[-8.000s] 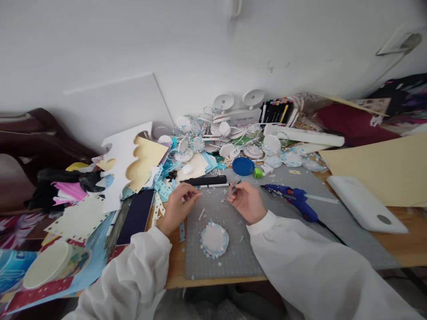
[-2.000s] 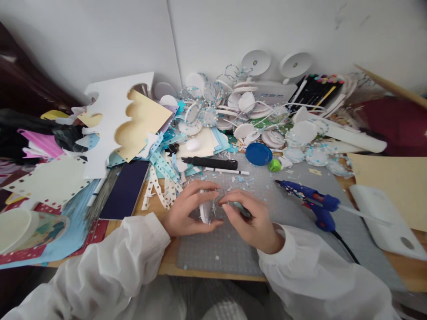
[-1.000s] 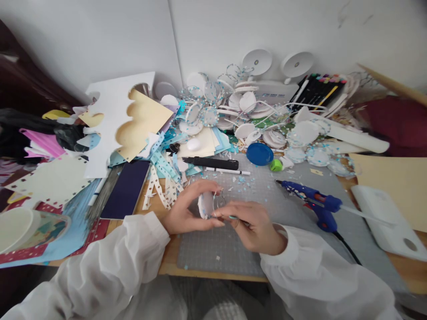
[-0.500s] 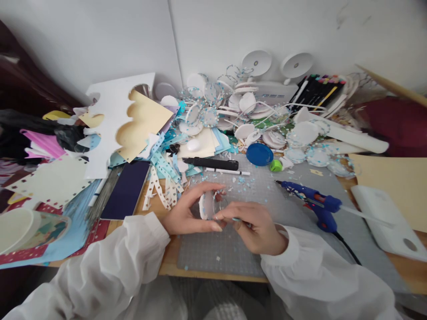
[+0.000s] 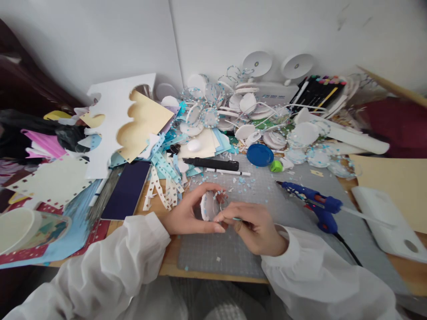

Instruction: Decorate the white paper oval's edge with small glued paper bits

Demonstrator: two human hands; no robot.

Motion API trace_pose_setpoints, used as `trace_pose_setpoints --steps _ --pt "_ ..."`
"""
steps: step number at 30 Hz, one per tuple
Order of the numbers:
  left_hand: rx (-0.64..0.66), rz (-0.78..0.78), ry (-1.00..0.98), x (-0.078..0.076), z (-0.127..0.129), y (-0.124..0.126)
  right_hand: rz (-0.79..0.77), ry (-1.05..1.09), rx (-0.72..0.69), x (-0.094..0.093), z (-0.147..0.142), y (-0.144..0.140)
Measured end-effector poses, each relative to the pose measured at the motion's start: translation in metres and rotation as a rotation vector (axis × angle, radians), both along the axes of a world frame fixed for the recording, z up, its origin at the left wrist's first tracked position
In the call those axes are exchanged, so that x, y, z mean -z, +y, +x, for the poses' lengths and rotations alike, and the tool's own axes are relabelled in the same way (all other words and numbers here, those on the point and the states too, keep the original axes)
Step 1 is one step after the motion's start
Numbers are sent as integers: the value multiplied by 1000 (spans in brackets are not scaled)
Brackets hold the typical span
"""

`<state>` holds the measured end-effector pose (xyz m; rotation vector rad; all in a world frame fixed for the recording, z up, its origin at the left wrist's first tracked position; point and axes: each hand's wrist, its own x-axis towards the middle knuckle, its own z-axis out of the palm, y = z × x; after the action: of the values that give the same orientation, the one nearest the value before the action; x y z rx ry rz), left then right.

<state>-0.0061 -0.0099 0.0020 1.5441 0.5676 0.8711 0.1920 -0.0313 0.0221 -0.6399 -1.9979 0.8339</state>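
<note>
A blue glue gun (image 5: 310,202) lies beside a blue lid (image 5: 259,154).

The white disc (image 5: 207,206) is largely covered by the left hand (image 5: 187,213) and right hand (image 5: 251,224). The thin tool under the right-hand fingers (image 5: 230,216) is too small to identify. The cup (image 5: 15,229) is cut off at the left edge.
</note>
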Motion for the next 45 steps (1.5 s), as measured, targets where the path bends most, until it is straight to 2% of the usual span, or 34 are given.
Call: trace_pose_setpoints --steps 8,24,27,33,37,40,42,45 --pt "-76 161 24 -4 1 2 -5 -12 1 2 1 -1" --pt "-101 238 107 -3 -1 1 -68 -23 -14 4 0 -2" --pt "-84 203 93 -3 -1 1 -102 -51 -26 3 0 -2" --pt "-44 6 42 -2 0 2 -89 8 25 0 -2 -3" --pt "-28 -77 -29 -5 2 2 -44 149 195 0 0 -5" --pt "-34 -144 -72 -7 2 3 -119 325 409 4 1 -3" --pt "-36 -193 -103 -6 2 3 -227 434 496 8 2 1" --pt "-21 -235 -172 -3 2 5 -519 454 458 11 0 9"
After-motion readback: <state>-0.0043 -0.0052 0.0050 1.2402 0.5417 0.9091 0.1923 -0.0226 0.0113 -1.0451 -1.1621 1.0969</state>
